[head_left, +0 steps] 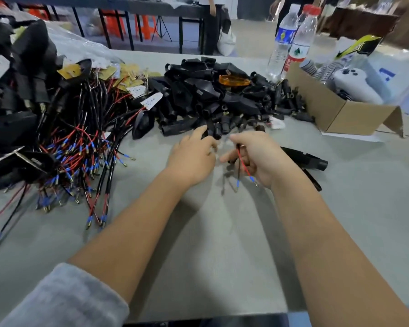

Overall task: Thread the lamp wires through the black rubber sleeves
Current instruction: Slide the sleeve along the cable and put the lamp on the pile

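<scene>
While the right hand (255,156) pinches the red and black lamp wires (243,166), blue-tipped ends hanging toward the counter (222,244), the left hand (194,156) reaches fingers onto a black rubber sleeve (210,132) at the sleeve pile (213,95) edge; grip on it unclear. Finished wired lamps (57,138) heaped left.

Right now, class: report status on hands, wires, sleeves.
Right hand grips lamp wires. Left hand reaching into sleeve pile. Nothing threaded yet.
</scene>
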The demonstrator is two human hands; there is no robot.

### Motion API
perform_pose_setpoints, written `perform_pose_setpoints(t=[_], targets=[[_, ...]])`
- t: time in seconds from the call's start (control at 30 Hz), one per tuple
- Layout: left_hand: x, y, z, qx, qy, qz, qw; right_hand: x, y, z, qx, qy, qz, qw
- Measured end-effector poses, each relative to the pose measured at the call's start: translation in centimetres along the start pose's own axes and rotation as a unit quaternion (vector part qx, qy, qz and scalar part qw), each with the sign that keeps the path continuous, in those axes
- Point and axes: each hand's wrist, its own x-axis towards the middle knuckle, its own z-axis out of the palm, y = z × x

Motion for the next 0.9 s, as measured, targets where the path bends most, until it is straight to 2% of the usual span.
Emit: perform_pose_setpoints(t=[0.07,0.13,0.2,0.23,0.3,0.37,0.43,0.5,0.6,0.67,0.73,0.8,0.9], targets=[[0.0,0.1,-0.2,-0.005,0.031,-0.027,0.999,-0.1,0.0,0.3,-0.003,-0.018,0.011,1.0],[0.0,0.3,-0.5,-0.036,0.078,-0.074,0.994,0.5,0.0,0.5,0.013,0.047,-0.017,0.999],[0.2,0.3,-0.5,-0.079,0.104,-0.064,0.989,1.3,0.0,0.6,-0.008,0.132,-0.07,0.989],[0.4,0.2,-0.5,-0.107,0.089,-0.036,0.99,1.4,0.1,0.8,-0.012,0.153,-0.094,0.984],[0.5,0.2,-0.2,-0.135,0.01,0.016,0.991,1.7,0.4,1.2,-0.014,0.161,-0.122,0.979],[0.8,0.0,0.4,-0.08,-0.038,0.041,0.995,1.8,0.7,1.5,-0.013,0.139,-0.127,0.982],[0.9,-0.2,0.7,-0.044,-0.006,0.066,0.997,1.6,1.0,1.6,-0.031,0.095,-0.119,0.988],[0.4,0.1,0.4,-0.06,0.053,0.051,0.996,1.5,1.3,1.6,-0.083,0.062,-0.113,0.988],[-0.2,0.3,-0.1,-0.016,0.164,-0.039,0.986,1.1,1.3,1.6,-0.07,0.03,-0.116,0.99],[-0.3,0.1,-0.4,-0.027,0.191,-0.115,0.974,0.9,1.3,1.6,-0.028,0.037,-0.118,0.992],[-0.1,-0.6,-0.5,-0.066,0.191,-0.166,0.965,0.9,1.2,1.6,0.019,0.075,-0.117,0.99],[0.2,-1.3,-0.5,-0.086,0.179,-0.166,0.966,1.1,1.1,1.7,0.041,0.114,-0.131,0.984],[0.8,-1.7,-0.6,-0.058,0.08,-0.127,0.987,1.5,1.0,2.0,0.036,0.146,-0.155,0.976]])
